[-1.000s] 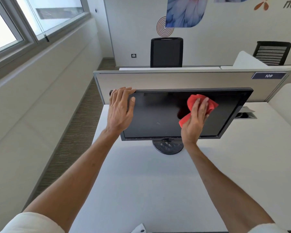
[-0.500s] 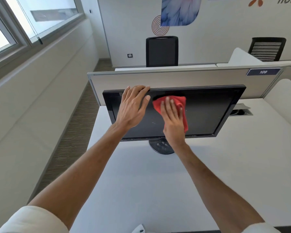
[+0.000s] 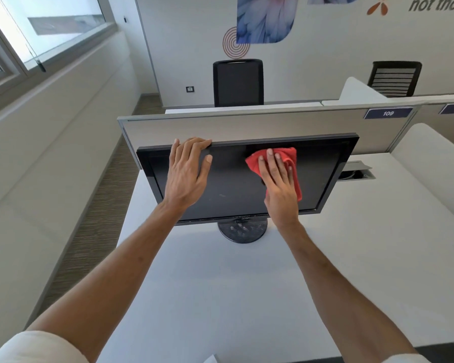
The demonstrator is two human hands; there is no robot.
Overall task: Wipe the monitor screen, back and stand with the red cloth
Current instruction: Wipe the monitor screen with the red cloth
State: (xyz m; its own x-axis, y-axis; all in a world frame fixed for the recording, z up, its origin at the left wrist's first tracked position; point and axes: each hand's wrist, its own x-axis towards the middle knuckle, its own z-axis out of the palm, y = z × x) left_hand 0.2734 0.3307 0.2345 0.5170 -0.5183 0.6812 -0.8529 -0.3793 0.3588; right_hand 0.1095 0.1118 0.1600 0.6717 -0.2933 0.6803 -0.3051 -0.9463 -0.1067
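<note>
The left hand (image 3: 188, 174) is lying spread over the monitor's (image 3: 236, 195) upper left, fingers hooked over the top edge, bracing rather than gripping. That is a sound place to hold: the bezel is stiff plastic, whereas the dark screen (image 3: 228, 184) is probably smooth and easily marked, so pressure belongs on the frame. The monitor is standing toward the desk's (image 3: 220, 297) far edge, close to its left side, tilted back on a round stand (image 3: 243, 231) just in front of the divider (image 3: 247, 127). On one foot it likely rocks when pushed, hence the bracing.

To the right, the right hand (image 3: 279, 187) is pressing the cloth (image 3: 286, 159) flat against the screen's upper middle, fingers extended, not closed around it. The cloth is looking soft and bunched, light enough to slip from under a palm, so even, gentle pressure suits it. The hands are apart. Back and stand seem unwiped as yet.
</note>
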